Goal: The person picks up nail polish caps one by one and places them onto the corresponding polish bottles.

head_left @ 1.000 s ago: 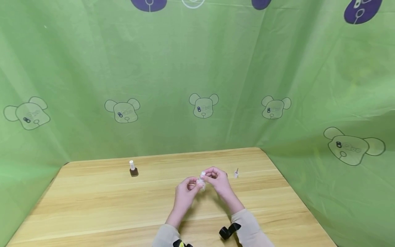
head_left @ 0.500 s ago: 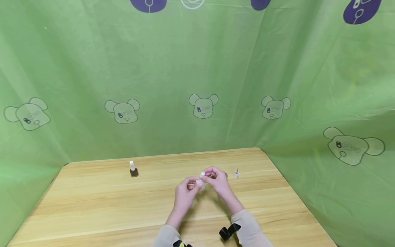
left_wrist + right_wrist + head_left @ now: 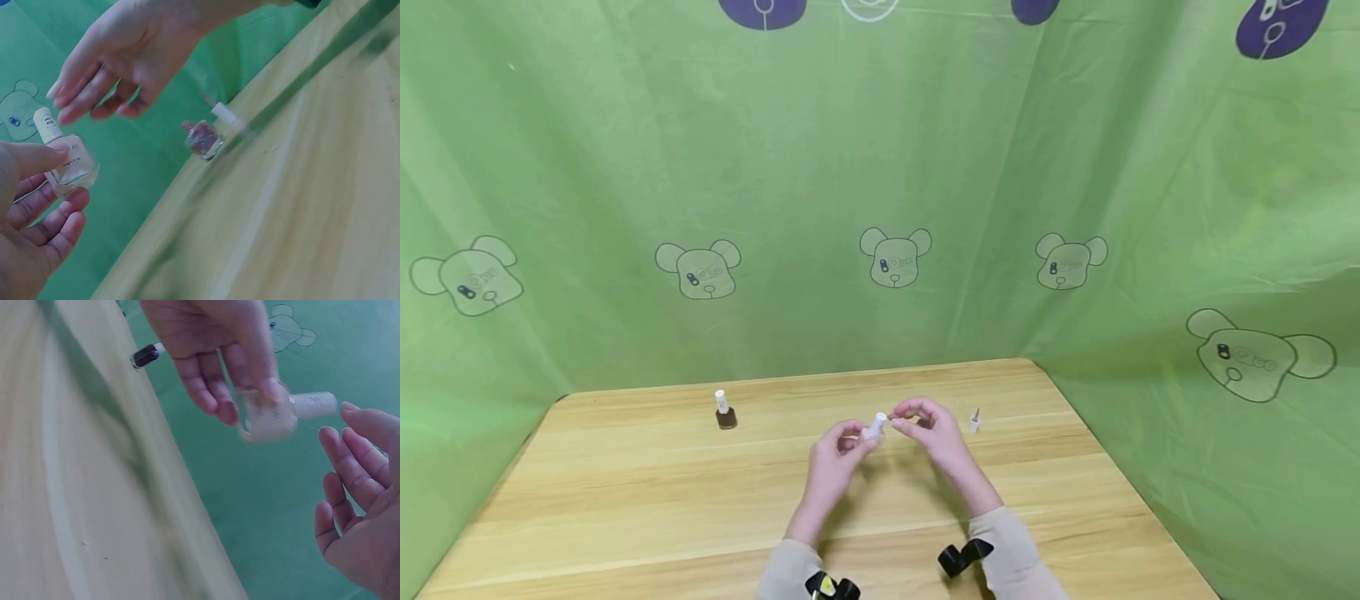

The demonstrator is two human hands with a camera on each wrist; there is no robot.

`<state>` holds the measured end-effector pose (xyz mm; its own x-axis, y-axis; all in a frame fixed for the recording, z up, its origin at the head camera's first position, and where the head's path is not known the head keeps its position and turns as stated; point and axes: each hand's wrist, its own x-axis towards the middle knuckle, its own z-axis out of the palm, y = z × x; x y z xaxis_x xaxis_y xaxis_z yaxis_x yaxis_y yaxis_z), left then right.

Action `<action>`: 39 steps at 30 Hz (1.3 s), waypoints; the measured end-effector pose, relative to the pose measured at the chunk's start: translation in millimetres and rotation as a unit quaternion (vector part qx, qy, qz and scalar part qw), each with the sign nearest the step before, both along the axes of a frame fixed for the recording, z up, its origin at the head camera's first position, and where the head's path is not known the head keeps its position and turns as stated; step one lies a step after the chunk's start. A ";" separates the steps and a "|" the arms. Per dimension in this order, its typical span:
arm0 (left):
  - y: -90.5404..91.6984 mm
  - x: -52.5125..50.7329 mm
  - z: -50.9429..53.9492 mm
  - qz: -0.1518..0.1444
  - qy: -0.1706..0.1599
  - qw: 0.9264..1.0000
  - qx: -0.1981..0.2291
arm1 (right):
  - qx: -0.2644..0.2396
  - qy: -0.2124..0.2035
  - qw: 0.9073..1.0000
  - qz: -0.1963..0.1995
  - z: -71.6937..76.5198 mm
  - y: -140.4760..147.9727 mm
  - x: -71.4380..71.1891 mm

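My left hand pinches a pale pink nail polish bottle between thumb and fingers; its white cap is on the neck. Beside it, my right hand holds nothing, its fingers loosely bent just off the cap, as the right wrist view also shows with the right hand and the bottle. The bottle hangs above the table, slightly tilted.
A dark polish bottle with a white cap stands at the table's back left. At the right are a white cap with its brush upward and an open bottle of reddish glitter polish. Green curtains surround the wooden table.
My right hand has let go of the white cap and moved slightly right. My left hand has shifted left with the bottle, which now shows more of its cap.
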<state>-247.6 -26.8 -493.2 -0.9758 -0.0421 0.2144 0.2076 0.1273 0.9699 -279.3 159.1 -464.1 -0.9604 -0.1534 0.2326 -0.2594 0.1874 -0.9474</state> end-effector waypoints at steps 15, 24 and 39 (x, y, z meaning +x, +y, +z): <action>-36.6 -3.5 2.5 0.066 -0.017 0.997 0.039 | -0.047 0.010 0.999 -0.014 24.7 33.1 -1.2; -57.1 -16.9 -13.6 0.106 -0.036 0.992 0.060 | -0.064 0.045 0.995 -0.061 31.7 57.6 -5.6; -75.8 -26.7 -35.3 0.115 -0.061 0.991 0.039 | -0.156 0.045 0.980 -0.118 33.4 92.3 -9.8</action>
